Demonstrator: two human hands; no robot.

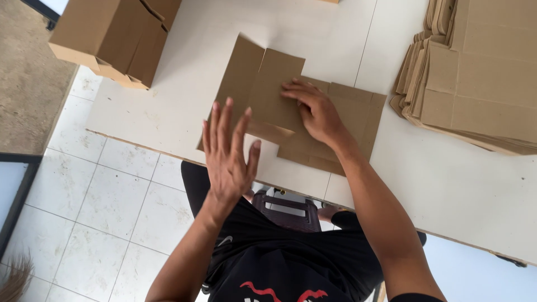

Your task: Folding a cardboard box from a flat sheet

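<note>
Right hand (316, 112) is flat on the cardboard blank (335, 131), fingers (296, 92) spread a bit and pressing down on the folded flap (268, 89), not pinching anything. Left hand (228, 154) is up in the air w/ fingers open and fanned, palm facing the near-left edge of the flap, touching nothing afaict. The blank lies flat on the white tabletop (184, 95) right in front of the person, close to the near edge, w/ one panel folded over and a crease standing up a little on the left side. To the right there's a stack of flat blanks (475, 84), well apart from the hands, and a made-up carton (114, 36) sits at the far left corner, partly hanging over the edge imo. What could go wrong: only one hand is pinning it, so the raised flap could spring back open, or the blank could slide on the smooth top toward the edge and the fold ends up off the crease. That corner carton also looks kinda easy to knock off.
</note>
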